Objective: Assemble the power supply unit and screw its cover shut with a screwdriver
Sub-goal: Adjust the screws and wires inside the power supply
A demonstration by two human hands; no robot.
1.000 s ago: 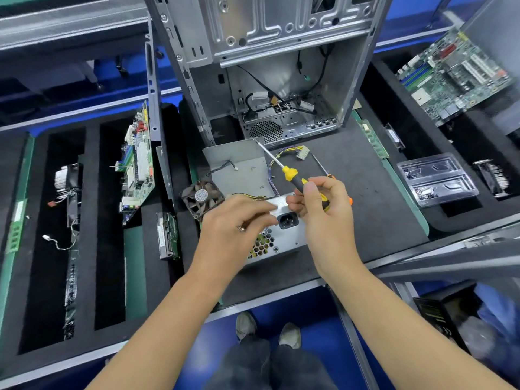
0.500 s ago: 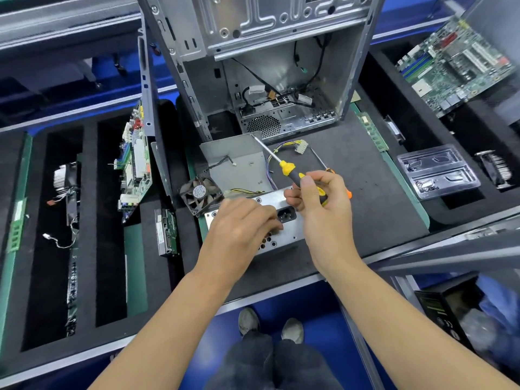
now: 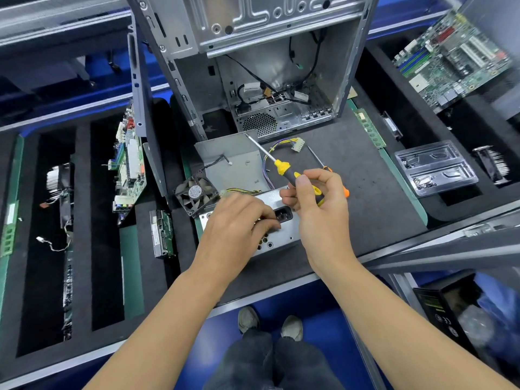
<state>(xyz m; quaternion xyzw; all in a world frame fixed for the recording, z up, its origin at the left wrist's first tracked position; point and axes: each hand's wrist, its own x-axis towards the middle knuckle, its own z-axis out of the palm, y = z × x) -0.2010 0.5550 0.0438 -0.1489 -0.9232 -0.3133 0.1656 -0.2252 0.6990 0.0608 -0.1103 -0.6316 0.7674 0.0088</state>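
The silver power supply unit (image 3: 284, 237) lies on the dark mat near the front edge, its socket face toward me. My left hand (image 3: 239, 226) rests on its top with the fingers curled at the socket face. My right hand (image 3: 318, 204) grips the yellow-and-black screwdriver (image 3: 284, 170), whose shaft points up and away to the left, off the unit. The grey metal cover (image 3: 233, 161) lies flat behind the unit with small screws (image 3: 256, 181) on it. A black fan (image 3: 195, 194) sits at the unit's left. A purple-and-yellow cable bundle (image 3: 281, 146) ends in a white connector.
An open computer case (image 3: 253, 66) stands behind the mat. A second, orange-handled screwdriver (image 3: 323, 164) lies right of my hand. A clear plastic tray (image 3: 436, 167) sits at the right, a motherboard (image 3: 450, 57) at top right, circuit boards (image 3: 129, 170) in foam slots at left.
My head has tilted, so the scene sits a little higher in view. Both hands stay on the unit and the screwdriver; my left hand has slid slightly along the unit's top.
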